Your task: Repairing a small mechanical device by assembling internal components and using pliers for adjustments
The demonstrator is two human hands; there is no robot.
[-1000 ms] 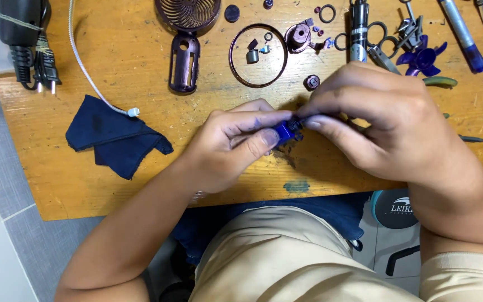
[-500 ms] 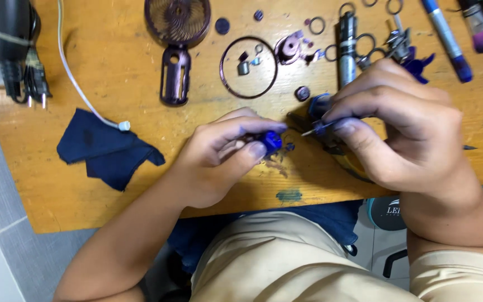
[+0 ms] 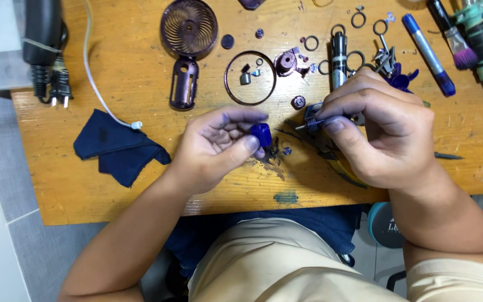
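The left hand [image 3: 219, 142] is curled over the wooden tabletop [image 3: 113, 184], its thumb and fingertips closed around a small blue cap-shaped part [image 3: 261, 134] that it holds just above the wood. The right hand [image 3: 378, 131] is closed too, pinching a thin metal tool [image 3: 307, 124] between thumb and forefinger; the tool's tip points left toward the blue part, near it but apart from it. Both hands show dark blue stains on the fingers. Under and between them lie small dark bits and a smudge on the wood. Farther back on the tabletop sit a round purple fan grille [image 3: 189, 28], a purple handle casing [image 3: 184, 84] just below it, a thin dark ring [image 3: 250, 78] with a few small pieces inside it, and a small purple motor-like piece [image 3: 286, 61]. To the right lie a dark cylindrical tool [image 3: 338, 59], a blue marker [image 3: 425, 53] and a brush with purple bristles [image 3: 454, 39]. At the left a dark blue cloth [image 3: 115, 146] lies beside the end of a white cable [image 3: 99, 84], and a black power plug [image 3: 51, 67] rests at the tabletop's corner.
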